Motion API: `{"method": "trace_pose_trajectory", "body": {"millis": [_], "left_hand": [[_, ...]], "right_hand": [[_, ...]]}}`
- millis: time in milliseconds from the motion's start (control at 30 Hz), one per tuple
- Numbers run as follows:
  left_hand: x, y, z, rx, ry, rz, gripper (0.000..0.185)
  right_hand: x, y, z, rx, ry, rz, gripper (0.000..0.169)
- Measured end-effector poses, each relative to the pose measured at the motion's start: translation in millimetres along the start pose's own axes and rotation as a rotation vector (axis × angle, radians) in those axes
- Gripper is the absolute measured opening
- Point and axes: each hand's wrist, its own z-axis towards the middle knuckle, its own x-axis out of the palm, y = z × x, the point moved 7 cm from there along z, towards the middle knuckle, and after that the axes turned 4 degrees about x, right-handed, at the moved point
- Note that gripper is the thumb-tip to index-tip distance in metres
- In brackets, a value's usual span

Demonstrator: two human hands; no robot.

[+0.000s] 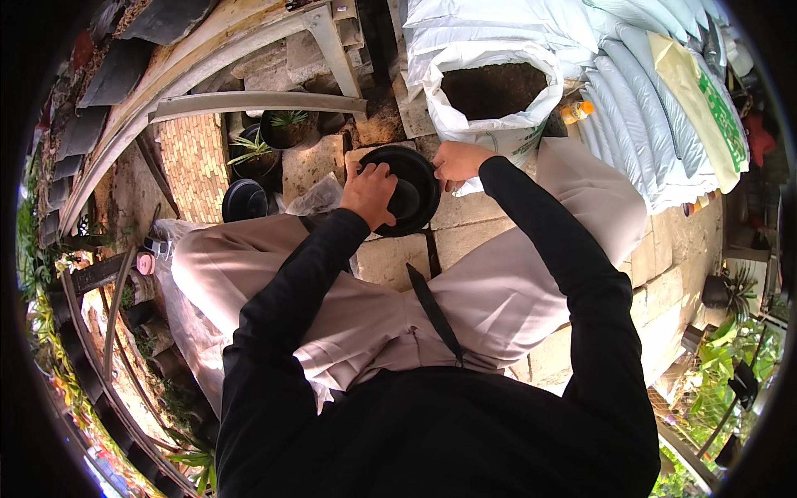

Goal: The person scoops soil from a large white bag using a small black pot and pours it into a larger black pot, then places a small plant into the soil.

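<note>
A round black plastic plant pot (428,208) is in front of me, between my knees and above the stone paving. Its opening faces up, and its inside is dark. My left hand (372,194) grips the pot's left side, with fingers over the rim and the thumb near its lower edge. On the opposite side, my right hand (459,164) pinches the upper right rim. Just beyond my right hand stands an opened white sack (492,132), its top rolled down around dark soil (495,92).
Two potted seedlings (252,151) and another black pot (245,200) sit at left, near crumpled clear plastic (315,196). A metal frame (261,102) crosses above them. Stacked white sacks (638,118) and an orange-capped bottle (576,112) are at right. Paving slabs (470,218) lie below.
</note>
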Motion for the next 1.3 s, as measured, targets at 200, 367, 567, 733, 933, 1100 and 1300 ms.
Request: {"method": "trace_pose_trajectory", "body": {"millis": [200, 367, 567, 733, 933, 1100, 1300], "left_hand": [[-52.7, 25.4, -0.5, -0.029, -0.227, -0.226, 0.080], [-87.6, 50.3, -5.8, -0.143, -0.286, -0.216, 0.084], [-98.9, 56.7, -9.0, -0.135, -0.354, -0.236, 0.086], [-100.8, 60.2, -11.6, -0.151, -0.356, -0.226, 0.088], [-100.8, 64.4, -12.2, -0.139, -0.425, -0.227, 0.088], [-98.5, 65.3, -13.7, -0.216, -0.390, -0.216, 0.087], [-94.8, 50.3, -8.6, -0.142, -0.420, -0.225, 0.083]], "right_hand": [[0.2, 13.6, 1.2, -0.003, -0.159, 0.008, 0.027], [14.8, 4.7, -1.6, 0.102, 0.004, 0.119, 0.029], [19.4, 0.1, 13.8, 0.079, -0.128, 0.131, 0.035], [25.1, 7.7, 2.6, 0.059, -0.058, 0.110, 0.035], [28.3, 1.7, 0.9, 0.159, 0.042, 0.262, 0.034], [27.8, -2.9, 7.5, 0.151, -0.013, 0.253, 0.037], [42.0, -8.7, 16.9, 0.159, 0.042, 0.352, 0.035]]}}
